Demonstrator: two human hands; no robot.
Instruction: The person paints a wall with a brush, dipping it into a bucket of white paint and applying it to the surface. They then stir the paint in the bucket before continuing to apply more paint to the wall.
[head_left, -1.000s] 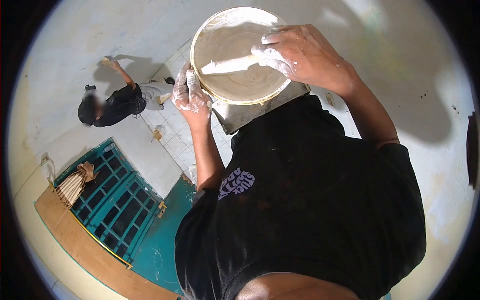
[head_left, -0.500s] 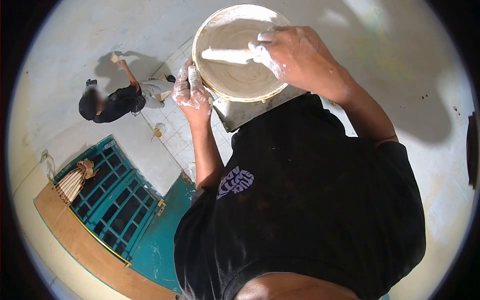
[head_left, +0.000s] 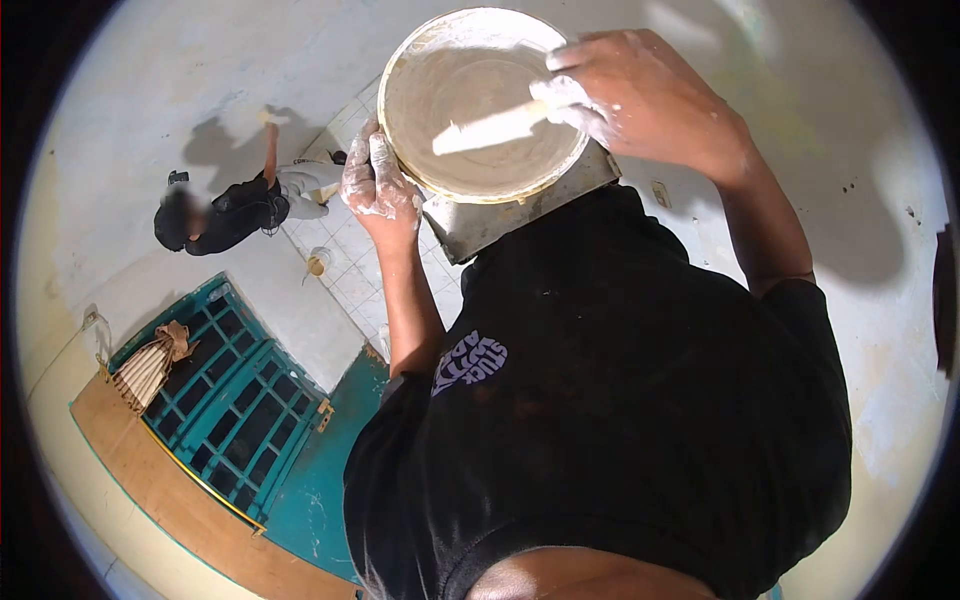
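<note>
A round bucket (head_left: 400, 165) of smooth, off-white paste (head_left: 475, 95) stands in front of me on a metal-edged surface. At its left side my left hand (head_left: 380, 190), smeared with white, grips the rim, its thumb and fingers up along the edge. My right hand (head_left: 640, 105) is closed round the handle end of a putty knife (head_left: 490, 131). White paste coats the knife, which points left and slants over the bucket's right half. Paste also covers the right fingertips.
The bucket rests on a metal stand (head_left: 520, 220) close to my body. At the left, a co-worker (head_left: 235, 215) reaches to the wall beside a tiled floor (head_left: 345, 270). A small container (head_left: 319, 262) stands on the tiles. A green window grille (head_left: 230, 400) lies lower left.
My right hand has moved right with the putty knife, whose tip has swung lower and rightward over the paste. My left hand stays at the rim. The co-worker's arm has shifted right.
</note>
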